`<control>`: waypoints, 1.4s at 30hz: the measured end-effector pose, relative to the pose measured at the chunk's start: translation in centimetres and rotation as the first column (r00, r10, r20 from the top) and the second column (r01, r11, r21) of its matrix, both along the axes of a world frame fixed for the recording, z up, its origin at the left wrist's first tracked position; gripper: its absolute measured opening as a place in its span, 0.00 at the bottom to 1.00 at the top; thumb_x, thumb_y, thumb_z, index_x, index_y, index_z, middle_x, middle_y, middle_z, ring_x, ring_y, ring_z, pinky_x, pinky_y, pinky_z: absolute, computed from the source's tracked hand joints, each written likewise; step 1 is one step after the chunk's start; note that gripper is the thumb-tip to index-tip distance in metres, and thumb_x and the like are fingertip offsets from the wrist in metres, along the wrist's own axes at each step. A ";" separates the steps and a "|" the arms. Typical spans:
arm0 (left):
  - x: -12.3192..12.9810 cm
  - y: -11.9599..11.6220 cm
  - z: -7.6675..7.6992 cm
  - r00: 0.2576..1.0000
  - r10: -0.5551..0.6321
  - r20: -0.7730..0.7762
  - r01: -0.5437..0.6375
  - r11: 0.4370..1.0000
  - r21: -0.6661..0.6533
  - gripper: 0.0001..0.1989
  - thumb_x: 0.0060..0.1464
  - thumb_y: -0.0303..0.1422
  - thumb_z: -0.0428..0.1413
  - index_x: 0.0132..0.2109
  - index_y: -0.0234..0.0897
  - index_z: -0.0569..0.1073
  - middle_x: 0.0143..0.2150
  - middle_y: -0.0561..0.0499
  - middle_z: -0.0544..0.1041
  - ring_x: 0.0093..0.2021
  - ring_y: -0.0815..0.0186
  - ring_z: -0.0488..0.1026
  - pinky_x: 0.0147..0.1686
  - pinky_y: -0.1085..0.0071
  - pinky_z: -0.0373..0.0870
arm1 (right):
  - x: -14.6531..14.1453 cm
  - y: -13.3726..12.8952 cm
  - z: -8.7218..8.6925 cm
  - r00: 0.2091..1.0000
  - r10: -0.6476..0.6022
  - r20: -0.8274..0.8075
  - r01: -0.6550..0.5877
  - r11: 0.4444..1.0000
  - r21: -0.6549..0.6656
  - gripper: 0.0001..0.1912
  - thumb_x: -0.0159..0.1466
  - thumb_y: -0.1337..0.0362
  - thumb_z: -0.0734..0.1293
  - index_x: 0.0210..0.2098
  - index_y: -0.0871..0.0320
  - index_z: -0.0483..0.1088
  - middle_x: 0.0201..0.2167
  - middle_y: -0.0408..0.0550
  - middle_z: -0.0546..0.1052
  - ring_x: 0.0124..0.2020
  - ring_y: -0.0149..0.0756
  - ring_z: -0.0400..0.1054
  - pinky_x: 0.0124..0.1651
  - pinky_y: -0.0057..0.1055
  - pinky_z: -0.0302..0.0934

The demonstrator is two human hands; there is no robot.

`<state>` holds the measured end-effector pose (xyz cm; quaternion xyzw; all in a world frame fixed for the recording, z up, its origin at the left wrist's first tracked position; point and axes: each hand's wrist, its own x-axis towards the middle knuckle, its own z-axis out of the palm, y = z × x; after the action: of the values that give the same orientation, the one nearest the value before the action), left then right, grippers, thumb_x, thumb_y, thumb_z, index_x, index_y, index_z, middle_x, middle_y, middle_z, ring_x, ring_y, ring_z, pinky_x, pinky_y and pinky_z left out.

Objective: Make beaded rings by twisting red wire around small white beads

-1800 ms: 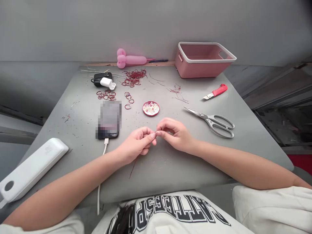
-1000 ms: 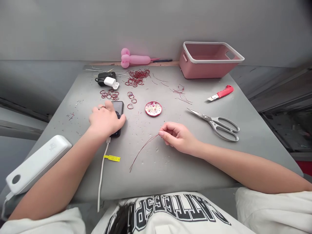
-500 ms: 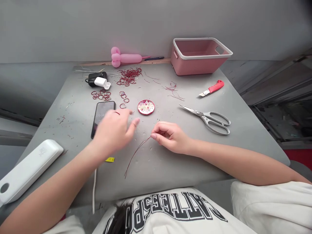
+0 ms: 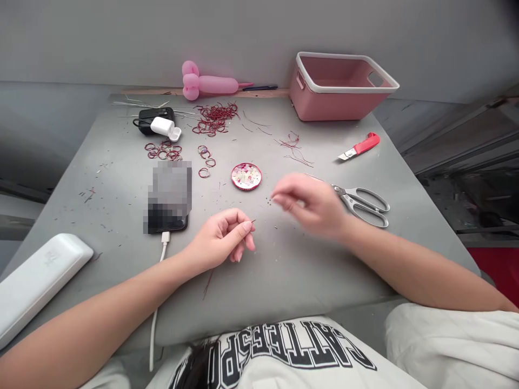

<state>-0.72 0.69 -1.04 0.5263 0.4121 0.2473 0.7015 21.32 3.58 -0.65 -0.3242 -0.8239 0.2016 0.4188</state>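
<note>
A grey wall (image 4: 243,32) fills the top of the frame, and below it a grey table (image 4: 284,281) widens toward its front edge, which runs just ahead of the shirt (image 4: 295,351) at lower centre. The left hand (image 4: 223,237), at centre, has thumb and forefinger pinched on a red thread (image 4: 208,285); a short tip pokes out beyond the fingertips and the tail hangs below the wrist, toward the front edge. The right hand (image 4: 310,205), right of centre, is blurred, fingers curled with the thumb near the forefinger; whether they grip anything I cannot tell. A strip of tabletop separates the two hands, and more lies between them and the front edge. The right hand overlaps the blades of the scissors (image 4: 349,199), so room is tighter on that side; contact cannot be told. Just above the gap sits a round dish (image 4: 246,188) of beads (image 4: 246,175). The phone (image 4: 170,197) lies left of the left hand, its cable (image 4: 152,340) dropping over the front edge. Toward the right edge is a red knife (image 4: 367,144); at upper right, a pink box (image 4: 328,105) stands against the back edge
</note>
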 end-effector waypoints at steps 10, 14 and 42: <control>-0.4 0.6 -0.5 0.999 0.052 0.013 -0.051 0.996 -0.079 0.09 0.62 0.38 0.51 0.35 0.38 0.66 0.21 0.59 0.67 0.17 0.77 0.51 0.16 0.79 0.47 | 3.0 2.5 -0.9 0.831 0.014 0.557 -0.035 0.999 0.027 0.12 0.68 0.64 0.60 0.39 0.56 0.76 0.38 0.50 0.77 0.31 0.33 0.70 0.32 0.31 0.62; -0.3 0.6 -0.4 0.998 0.057 -0.004 -0.057 0.994 -0.095 0.09 0.61 0.37 0.51 0.35 0.38 0.66 0.21 0.58 0.67 0.17 0.76 0.51 0.16 0.78 0.47 | 2.2 2.7 -1.3 0.777 -0.007 0.629 -0.070 0.993 0.098 0.14 0.68 0.63 0.59 0.38 0.57 0.76 0.36 0.51 0.77 0.31 0.34 0.68 0.31 0.31 0.61; 0.0 0.6 0.3 0.997 0.062 -0.038 -0.066 0.992 -0.105 0.09 0.58 0.38 0.53 0.34 0.37 0.65 0.21 0.58 0.69 0.15 0.77 0.50 0.15 0.77 0.46 | 0.2 3.0 -0.7 0.848 -0.041 0.529 0.175 0.963 -0.205 0.06 0.59 0.67 0.66 0.33 0.60 0.75 0.33 0.48 0.75 0.27 0.31 0.66 0.30 0.30 0.58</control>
<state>-0.75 1.34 -0.75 0.4788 0.4536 0.2383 0.7129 21.55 6.58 -1.36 -0.4620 -0.8552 0.1828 0.1479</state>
